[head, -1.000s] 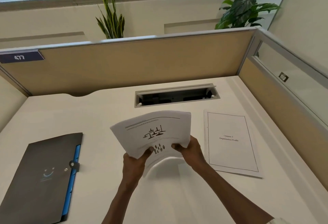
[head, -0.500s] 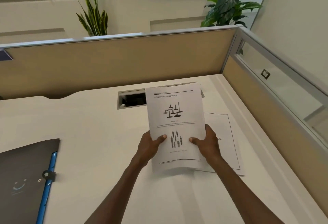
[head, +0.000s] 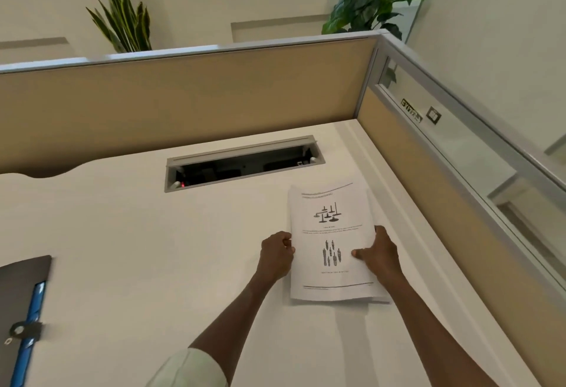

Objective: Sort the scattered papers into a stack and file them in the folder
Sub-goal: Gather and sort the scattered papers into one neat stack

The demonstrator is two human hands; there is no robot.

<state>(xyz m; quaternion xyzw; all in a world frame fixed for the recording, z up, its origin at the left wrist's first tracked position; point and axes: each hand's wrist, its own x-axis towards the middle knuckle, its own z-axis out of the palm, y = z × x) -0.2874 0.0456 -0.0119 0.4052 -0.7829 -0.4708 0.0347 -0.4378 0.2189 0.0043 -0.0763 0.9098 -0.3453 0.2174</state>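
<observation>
Bare desk (head: 128,258) open leftward to folder (head: 21,304); partition (head: 428,203) blocks right; cable slot (head: 245,163) behind.

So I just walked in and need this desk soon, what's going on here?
A person is tidying papers at the desk. Both hands hold a stack of papers lying near the desk's right edge: the left hand at its left side, the right hand on its right side with the thumb on top. The folder lies at the far left, untouched, so filing is not yet done.

Both arms are stretched forward. The left hand (head: 275,253) is curled, fingers bent inward. The right hand (head: 378,253) is spread, thumb extended leftward.
</observation>
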